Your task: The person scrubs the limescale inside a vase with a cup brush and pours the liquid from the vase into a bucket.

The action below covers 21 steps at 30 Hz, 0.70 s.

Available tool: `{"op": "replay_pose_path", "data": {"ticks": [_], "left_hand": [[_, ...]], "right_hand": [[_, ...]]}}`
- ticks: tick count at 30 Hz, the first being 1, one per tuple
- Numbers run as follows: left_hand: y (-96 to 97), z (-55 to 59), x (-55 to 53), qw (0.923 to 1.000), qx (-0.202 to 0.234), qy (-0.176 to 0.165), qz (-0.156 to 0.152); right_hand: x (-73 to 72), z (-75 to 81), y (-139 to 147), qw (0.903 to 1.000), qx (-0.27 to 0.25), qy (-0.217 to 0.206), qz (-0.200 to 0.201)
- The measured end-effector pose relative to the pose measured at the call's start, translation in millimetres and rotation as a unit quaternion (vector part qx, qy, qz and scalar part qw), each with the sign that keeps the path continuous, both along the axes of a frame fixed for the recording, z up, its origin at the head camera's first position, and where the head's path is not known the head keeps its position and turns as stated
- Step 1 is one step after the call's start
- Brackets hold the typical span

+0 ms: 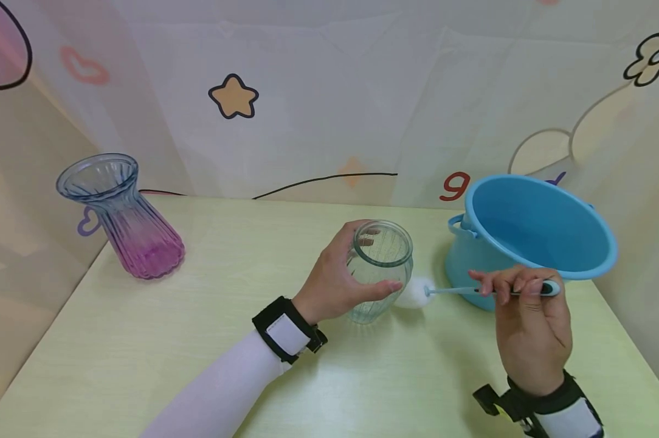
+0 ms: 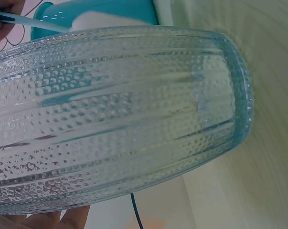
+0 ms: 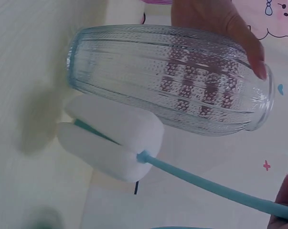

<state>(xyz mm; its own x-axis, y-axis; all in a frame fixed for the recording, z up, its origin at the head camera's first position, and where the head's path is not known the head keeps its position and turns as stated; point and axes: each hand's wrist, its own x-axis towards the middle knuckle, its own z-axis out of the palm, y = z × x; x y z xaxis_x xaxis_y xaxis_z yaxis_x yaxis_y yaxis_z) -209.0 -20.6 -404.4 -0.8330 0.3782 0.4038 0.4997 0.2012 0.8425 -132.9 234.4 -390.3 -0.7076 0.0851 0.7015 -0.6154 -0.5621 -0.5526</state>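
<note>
My left hand [image 1: 343, 274] grips a clear textured glass vase [image 1: 381, 267] near its upper part, thumb on the near side and fingers round the back. In the left wrist view the bumpy, ribbed glass wall [image 2: 134, 109] fills most of the picture. My right hand [image 1: 532, 325] holds the light blue handle of a cleaning brush [image 1: 455, 291]. Its white sponge head [image 3: 120, 138], split into lobes, is beside the vase's lower outside wall in the right wrist view.
A light blue bucket [image 1: 455, 267] stands at the right, behind my right hand. At the back left is a fluted glass vase [image 1: 143, 243], blue above and pink below. A printed cloth [image 1: 318, 109] hangs behind the pale table [image 1: 198, 340].
</note>
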Motion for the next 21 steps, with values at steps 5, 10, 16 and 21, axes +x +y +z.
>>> {"op": "replay_pose_path", "data": {"ticks": [5,10,16,21], "left_hand": [[0.0,0.0,-0.4,1.0,0.0,0.001,-0.002],[0.0,-0.4,-0.6,1.0,-0.003,-0.002,-0.001],[0.1,0.1,-0.8,1.0,-0.003,-0.001,-0.004],[0.1,0.4,-0.7,1.0,-0.009,-0.003,-0.003]], "right_hand": [[2.3,12.8,-9,0.9985,-0.034,0.03,0.03],[2.5,26.1,-14,0.9983,-0.024,0.049,0.022],[1.6,40.2,-18,0.9916,-0.065,0.059,0.095],[3.3,55.0,-23,0.9857,-0.104,0.07,0.112]]}}
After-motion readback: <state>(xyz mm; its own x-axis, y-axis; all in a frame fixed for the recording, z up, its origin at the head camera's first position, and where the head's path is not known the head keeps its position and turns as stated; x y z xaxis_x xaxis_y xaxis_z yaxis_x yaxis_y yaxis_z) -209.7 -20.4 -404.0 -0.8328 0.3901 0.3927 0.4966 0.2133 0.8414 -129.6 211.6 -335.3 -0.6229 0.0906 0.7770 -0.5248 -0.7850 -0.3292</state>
